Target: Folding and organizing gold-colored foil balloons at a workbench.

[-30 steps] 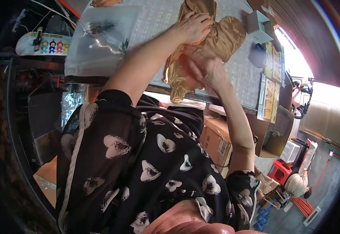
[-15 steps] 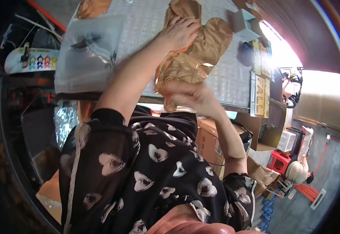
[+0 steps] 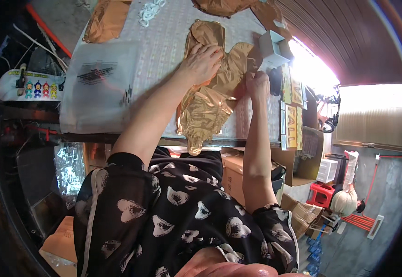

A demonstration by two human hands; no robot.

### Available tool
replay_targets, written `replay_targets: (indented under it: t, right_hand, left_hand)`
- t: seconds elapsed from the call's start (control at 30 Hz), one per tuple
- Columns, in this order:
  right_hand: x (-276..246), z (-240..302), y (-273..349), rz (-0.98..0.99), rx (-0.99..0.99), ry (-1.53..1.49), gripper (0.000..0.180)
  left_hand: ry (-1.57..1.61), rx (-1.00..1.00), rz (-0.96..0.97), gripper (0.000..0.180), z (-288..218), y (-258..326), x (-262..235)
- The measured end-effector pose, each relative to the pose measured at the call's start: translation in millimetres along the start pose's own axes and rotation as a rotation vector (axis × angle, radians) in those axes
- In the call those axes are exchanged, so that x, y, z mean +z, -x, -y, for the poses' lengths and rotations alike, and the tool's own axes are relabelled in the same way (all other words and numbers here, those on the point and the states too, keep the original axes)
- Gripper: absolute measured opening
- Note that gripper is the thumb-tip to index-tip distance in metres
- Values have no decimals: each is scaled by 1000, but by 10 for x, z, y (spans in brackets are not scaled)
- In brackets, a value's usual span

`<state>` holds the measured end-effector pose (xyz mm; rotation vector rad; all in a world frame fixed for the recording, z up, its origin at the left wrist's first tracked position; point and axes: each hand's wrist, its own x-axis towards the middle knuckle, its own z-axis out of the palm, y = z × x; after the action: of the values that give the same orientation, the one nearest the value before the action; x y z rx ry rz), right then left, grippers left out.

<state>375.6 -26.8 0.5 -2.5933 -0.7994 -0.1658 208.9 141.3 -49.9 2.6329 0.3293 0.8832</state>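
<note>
Gold foil balloon (image 3: 210,99) now lies spread flat on the table (image 3: 164,51), no longer bunched as a moment ago: my left hand (image 3: 202,63) presses open-palmed on it, my right hand (image 3: 258,84) pinches its edge.

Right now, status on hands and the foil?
Left hand flat on gold foil balloon. Right hand at its right edge, grip unclear. Small grey box close beside.

A clear plastic bag (image 3: 102,87) lay on the table (image 3: 164,41), left of a white chain (image 3: 149,10). A small grey box (image 3: 273,46) stood near yellow cards (image 3: 292,111); a red stool (image 3: 322,195) sat below
</note>
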Motion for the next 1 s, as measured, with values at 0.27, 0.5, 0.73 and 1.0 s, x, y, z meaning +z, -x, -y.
replay_targets:
  t: [0.27,0.5,0.73,1.0]
  right_hand:
    - [-289,555,20,287,-164,-592,28]
    - [-236,346,2,-1,-413,-613,38]
    - [308,38,338,67,-393,-116,53]
    - [388,452,614,138,-433,-95,56]
  left_hand:
    - [-47,0,85,44,-54,-104,24]
    - [14,-158,249,58,101,-27,143]
    - [74,-137,134,64,91,-48,121]
    - [186,-78,102,68,251,-14,167]
